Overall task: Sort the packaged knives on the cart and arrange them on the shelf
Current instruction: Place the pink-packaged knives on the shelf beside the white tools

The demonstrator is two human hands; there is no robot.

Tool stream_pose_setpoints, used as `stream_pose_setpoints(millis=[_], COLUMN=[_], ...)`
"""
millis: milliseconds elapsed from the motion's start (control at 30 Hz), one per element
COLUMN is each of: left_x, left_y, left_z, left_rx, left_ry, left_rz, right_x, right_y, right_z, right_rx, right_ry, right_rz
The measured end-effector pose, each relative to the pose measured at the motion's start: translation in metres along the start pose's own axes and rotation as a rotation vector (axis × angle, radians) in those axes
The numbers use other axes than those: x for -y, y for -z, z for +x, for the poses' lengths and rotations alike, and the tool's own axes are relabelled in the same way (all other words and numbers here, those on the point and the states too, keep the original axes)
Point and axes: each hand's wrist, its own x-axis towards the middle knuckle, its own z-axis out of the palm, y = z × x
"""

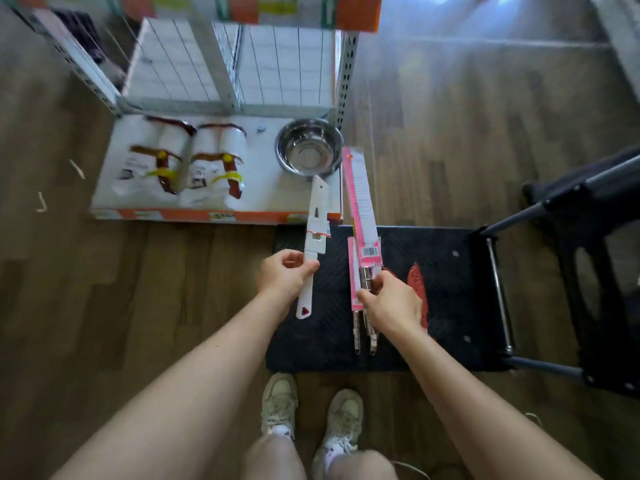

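My left hand grips a white packaged knife by its handle, blade sleeve pointing toward the shelf. My right hand is closed on pink packaged knives with metal handles; one long pink card sticks up toward the shelf and another pink pack hangs lower. Both hands hover over the black cart deck. A red packaged item lies on the deck, partly hidden behind my right hand. The bottom shelf is white with an orange front edge.
On the shelf sit two white wrapped packs with brown and yellow labels and a steel bowl. Grey shelf uprights frame it. The cart's black folded handle lies to the right. My shoes stand on wood floor.
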Motion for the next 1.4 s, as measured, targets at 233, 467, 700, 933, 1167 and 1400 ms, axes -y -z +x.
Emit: stream_pose_setpoints(millis=[233,467,700,933,1167,1400], left_x=[-0.102,-0.174,-0.223,-0.255,-0.284,-0.326], left_y=[0.056,0.096,0.134,0.182,0.245,0.321], left_z=[-0.11,-0.187,-0.225,-0.242,-0.227,-0.184], left_rx=[-0.07,-0.127,-0.188,-0.212,-0.184,-0.094], left_ry=[-0.06,-0.131,-0.196,-0.309,-0.385,-0.466], left_rz=[-0.27,-0.38,-0.445,-0.5,-0.552,-0.471], right_x=[0.06,0.112,0.148,0.192,0.26,0.348], right_y=[0.107,0.191,0.243,0.274,0.275,0.262], right_z=[-0.101,-0.169,-0.207,-0.228,-0.24,-0.243], right_rx=[-0.064,-0.139,-0.146,-0.182,-0.196,-0.266], right_ry=[0.113,0.234,0.393,0.459,0.518,0.492], right_rz=[0.098,0.127,0.204,0.288,0.284,0.304])
